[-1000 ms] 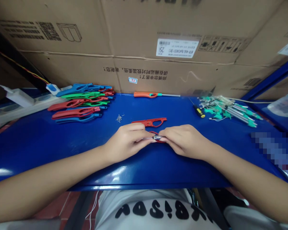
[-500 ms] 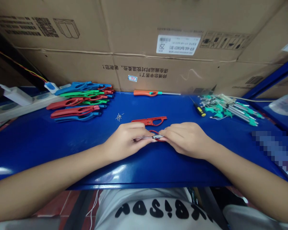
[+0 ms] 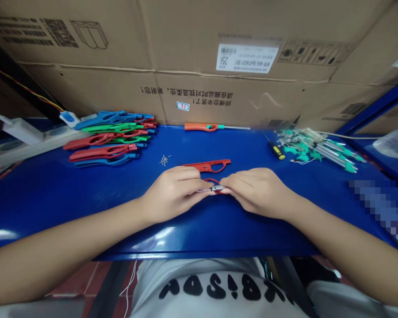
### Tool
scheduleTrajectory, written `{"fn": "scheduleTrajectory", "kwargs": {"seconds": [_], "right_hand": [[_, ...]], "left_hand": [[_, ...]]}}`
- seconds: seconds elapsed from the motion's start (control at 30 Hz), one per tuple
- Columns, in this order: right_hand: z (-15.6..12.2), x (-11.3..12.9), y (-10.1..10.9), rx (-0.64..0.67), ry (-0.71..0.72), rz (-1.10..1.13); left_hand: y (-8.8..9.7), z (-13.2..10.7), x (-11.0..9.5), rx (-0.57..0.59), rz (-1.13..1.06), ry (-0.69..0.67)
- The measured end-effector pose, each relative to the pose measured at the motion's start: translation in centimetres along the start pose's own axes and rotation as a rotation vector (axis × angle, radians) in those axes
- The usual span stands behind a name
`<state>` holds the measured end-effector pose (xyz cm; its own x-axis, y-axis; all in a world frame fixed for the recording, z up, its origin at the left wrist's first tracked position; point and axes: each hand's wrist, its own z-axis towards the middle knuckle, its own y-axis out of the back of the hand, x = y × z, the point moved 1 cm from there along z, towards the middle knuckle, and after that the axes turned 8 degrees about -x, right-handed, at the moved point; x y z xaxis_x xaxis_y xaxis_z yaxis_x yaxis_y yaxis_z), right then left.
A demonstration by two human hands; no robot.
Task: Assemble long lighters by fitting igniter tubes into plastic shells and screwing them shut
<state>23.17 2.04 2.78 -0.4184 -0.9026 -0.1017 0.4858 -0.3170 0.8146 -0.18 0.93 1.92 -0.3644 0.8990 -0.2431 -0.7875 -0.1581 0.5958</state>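
A short silver metal tube [image 3: 218,188] lies in the gap between the two hands, its long axis running left to right, nearly in line with both sets of fingertips. The left hand [image 3: 174,192] is closed to a narrow pinch at the tube's left end, where a thin pale wire [image 3: 203,190] runs back under the fingers; the right hand [image 3: 256,192] pinches its right end just as narrowly, so neither is clearly nearer. Directly behind the tube, a red plastic piece with a curved loop [image 3: 212,179] shows above and below it; most of it is hidden by the fingers, and whether the tube sits in it or just over it, I cannot tell. Just beyond the hands, a flat red plastic handle half with an oval opening [image 3: 204,167] rests on the glossy blue table [image 3: 252,234], its long axis roughly parallel to the tube. Its solid end reaches behind the knuckles of the left hand, the nearer of the two, while its loop end points right, farther out than the gap between the fingertips.
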Motion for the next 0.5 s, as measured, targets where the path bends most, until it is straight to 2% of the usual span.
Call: {"fn": "scheduleTrajectory", "kwargs": {"seconds": [0.1,0.3,0.4,0.5], "right_hand": [[0.02,0.04,0.07,0.001,0.001,0.004],[0.02,0.10,0.24,0.035,-0.024,0.007],[0.13,0.47,0.17,0.109,-0.126,0.101],[0.36,0.95,-0.08,0.221,-0.284,0.182]], "left_hand": [[0.00,0.03,0.07,0.005,-0.003,0.000],[0.05,0.15,-0.13,0.038,-0.085,0.126],[-0.13,0.09,-0.30,0.054,-0.074,0.125],[-0.45,-0.13,-0.48,0.067,-0.012,0.054]]}}
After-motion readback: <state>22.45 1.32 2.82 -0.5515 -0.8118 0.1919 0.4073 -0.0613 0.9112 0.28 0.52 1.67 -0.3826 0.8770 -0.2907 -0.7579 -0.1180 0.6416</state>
